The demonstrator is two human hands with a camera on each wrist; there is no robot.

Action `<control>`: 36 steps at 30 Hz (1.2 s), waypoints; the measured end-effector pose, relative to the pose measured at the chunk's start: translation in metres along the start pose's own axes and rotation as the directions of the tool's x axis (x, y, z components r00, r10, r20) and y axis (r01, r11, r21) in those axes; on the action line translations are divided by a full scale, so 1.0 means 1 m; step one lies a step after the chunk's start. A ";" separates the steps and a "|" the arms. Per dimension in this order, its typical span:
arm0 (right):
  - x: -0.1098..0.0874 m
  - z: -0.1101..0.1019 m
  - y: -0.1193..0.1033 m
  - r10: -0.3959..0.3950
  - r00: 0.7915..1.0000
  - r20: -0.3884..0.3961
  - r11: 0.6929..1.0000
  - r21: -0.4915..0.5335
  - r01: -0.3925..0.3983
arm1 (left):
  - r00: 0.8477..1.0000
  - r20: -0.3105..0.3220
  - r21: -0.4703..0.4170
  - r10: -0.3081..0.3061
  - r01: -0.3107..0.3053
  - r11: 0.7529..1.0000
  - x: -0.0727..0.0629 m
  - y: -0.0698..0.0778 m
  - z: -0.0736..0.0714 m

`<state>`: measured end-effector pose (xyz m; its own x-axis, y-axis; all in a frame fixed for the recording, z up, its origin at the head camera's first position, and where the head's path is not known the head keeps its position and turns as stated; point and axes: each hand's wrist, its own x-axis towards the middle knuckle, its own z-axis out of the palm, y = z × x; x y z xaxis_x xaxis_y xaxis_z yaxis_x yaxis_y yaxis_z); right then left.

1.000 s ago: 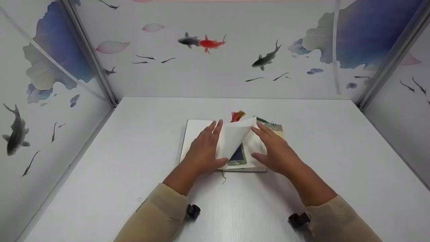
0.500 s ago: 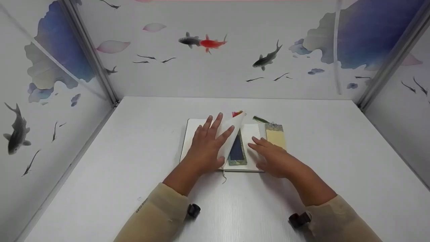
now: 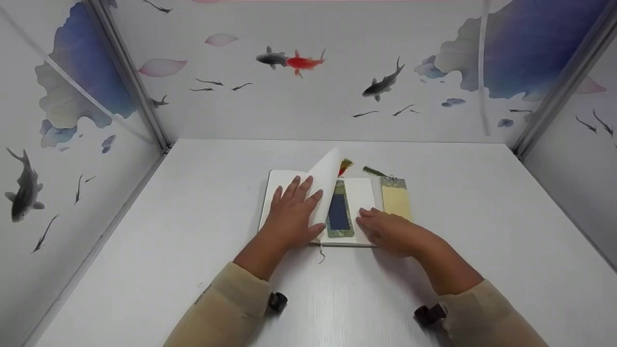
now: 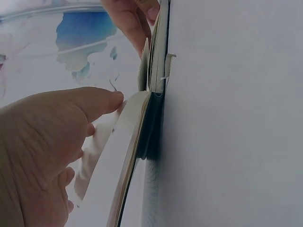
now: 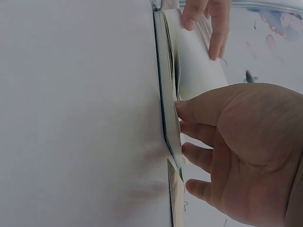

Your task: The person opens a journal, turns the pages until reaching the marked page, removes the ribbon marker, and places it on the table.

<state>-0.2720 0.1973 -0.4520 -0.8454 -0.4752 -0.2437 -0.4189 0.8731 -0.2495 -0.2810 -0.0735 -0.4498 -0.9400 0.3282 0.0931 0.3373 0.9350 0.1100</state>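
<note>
between the two hands: one notebook (image 3: 362,193), lying open on a white table (image 3: 120,250), its two halves spread left and right.

at the left hand (image 3: 293,214): fingers spread, laid against the turned-up page (image 3: 328,166), thumb reaching toward the central fold; nothing pinched. the page stands slanted, its far corner raised beyond the fingertips.

at the right hand (image 3: 393,233): fingers extended and near one another, over the right half of the notebook, thumb by its near edge; holding nothing, though light contact with the paper cannot be told.

between left thumb and right fingertips: one blue bookmark (image 3: 340,212) with a patterned green border, flat on the right half, its left edge partly under the slanted page. just past its far end, one red and gold tassel (image 3: 345,166).

beyond the right hand, beside the notebook: one yellow card (image 3: 396,200), patterned band at top, near end hidden by that hand; a green tassel (image 3: 373,171) at its far end.

nearer the wearer than the left thumb: one thin cord (image 3: 322,254), hanging out from the fold.
</note>
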 end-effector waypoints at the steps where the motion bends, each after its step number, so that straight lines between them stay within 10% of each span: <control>1: 0.000 0.000 0.000 0.002 1.000 -0.001 1.000 0.001 -0.002 | 1.000 0.002 0.001 -0.005 0.005 1.000 0.000 -0.001 0.000; 14: 0.001 -0.002 -0.003 0.006 1.000 0.000 1.000 0.014 -0.006 | 0.995 0.088 -0.026 -0.043 0.045 0.999 0.000 -0.006 -0.002; 25: 0.004 -0.001 -0.002 0.026 0.999 -0.021 0.999 0.031 -0.026 | 0.944 0.317 -0.095 -0.088 0.124 0.988 -0.004 -0.009 0.001; 36: 0.007 -0.001 0.000 0.025 0.999 -0.032 0.999 0.034 -0.024 | 0.941 0.332 -0.132 -0.071 0.120 0.984 -0.002 -0.010 0.008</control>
<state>-0.2784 0.1943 -0.4528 -0.8661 -0.4491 -0.2196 -0.3866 0.8802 -0.2754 -0.2823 -0.0822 -0.4588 -0.9251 0.2874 -0.2482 0.2255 0.9417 0.2498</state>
